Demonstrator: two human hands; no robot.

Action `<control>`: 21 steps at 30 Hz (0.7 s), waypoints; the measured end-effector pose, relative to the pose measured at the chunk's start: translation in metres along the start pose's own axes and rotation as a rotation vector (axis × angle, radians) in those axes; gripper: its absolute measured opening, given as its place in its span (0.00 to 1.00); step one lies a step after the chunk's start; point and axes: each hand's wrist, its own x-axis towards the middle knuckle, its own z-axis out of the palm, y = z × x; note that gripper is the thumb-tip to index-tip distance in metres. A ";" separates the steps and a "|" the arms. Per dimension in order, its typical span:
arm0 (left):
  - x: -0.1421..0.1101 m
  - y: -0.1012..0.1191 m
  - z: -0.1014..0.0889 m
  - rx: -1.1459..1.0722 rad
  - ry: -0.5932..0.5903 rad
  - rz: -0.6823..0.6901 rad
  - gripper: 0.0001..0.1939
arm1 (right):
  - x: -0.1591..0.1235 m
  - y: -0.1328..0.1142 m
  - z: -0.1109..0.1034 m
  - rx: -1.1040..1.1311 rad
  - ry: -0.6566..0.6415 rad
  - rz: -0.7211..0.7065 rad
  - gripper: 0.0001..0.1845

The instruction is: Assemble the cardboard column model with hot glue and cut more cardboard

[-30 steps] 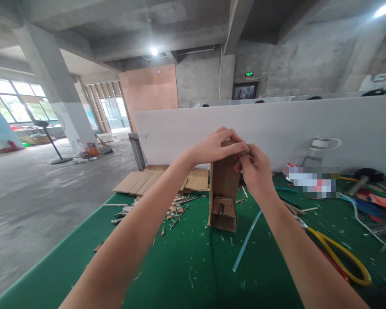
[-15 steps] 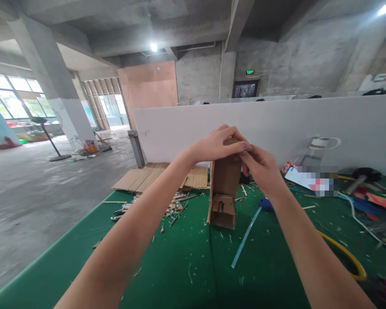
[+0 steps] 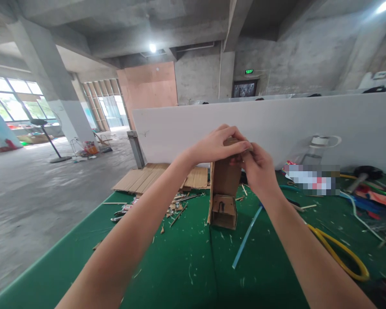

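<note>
As two-handed grip clasps its top, cardboard structure beneath; upright

Holds cardboard structure by its top with left hand and right hand, flat cardboard at nine o'clock from it, blue strip at five.

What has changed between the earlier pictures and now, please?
Little: since half a second ago the right forearm has moved slightly leftward, uncovering more of the yellow handle. Nothing was visibly grasped or released. The left hand and right hand stay at the top of the upright cardboard piece.
</note>
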 end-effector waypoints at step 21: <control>-0.001 0.007 0.000 0.036 -0.027 0.011 0.20 | -0.006 -0.010 0.014 0.127 0.112 0.086 0.12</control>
